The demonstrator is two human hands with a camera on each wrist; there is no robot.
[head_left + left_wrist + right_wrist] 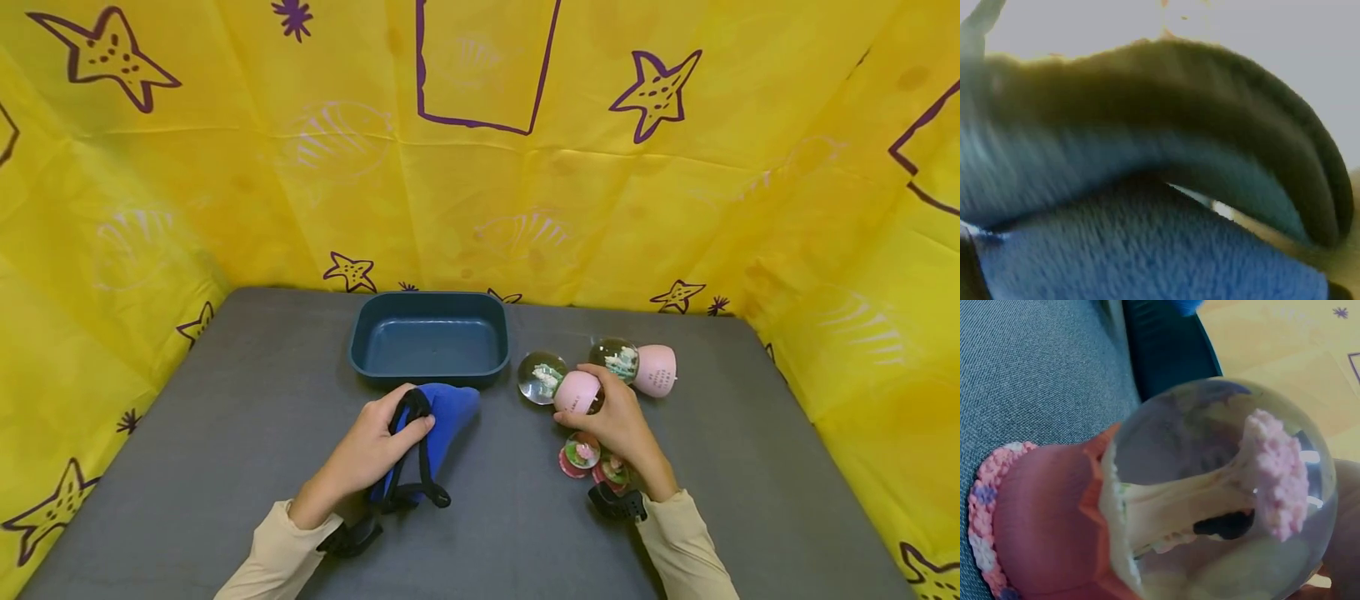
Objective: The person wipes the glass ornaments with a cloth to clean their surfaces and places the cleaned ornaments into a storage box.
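Note:
My left hand (378,442) grips a blue fuzzy fabric piece with black edging and straps (450,412), thumb over its black band; its exact kind cannot be told. Close up, its blue cloth (1147,250) fills the lower left wrist view. With my right hand (618,417) I hold the pink base of a snow globe (577,393), its glass ball pointing left. Just behind lies a second pink-based snow globe (655,371) on its side. Below my right palm are two small snow globes, one (582,452) nearer the middle, the other (611,472) partly hidden by the wrist.
A dark teal rectangular basin (429,372) stands at the back of the grey-covered table (225,417), just beyond the blue fabric. Yellow cloth walls (465,183) with starfish drawings enclose the back and both sides.

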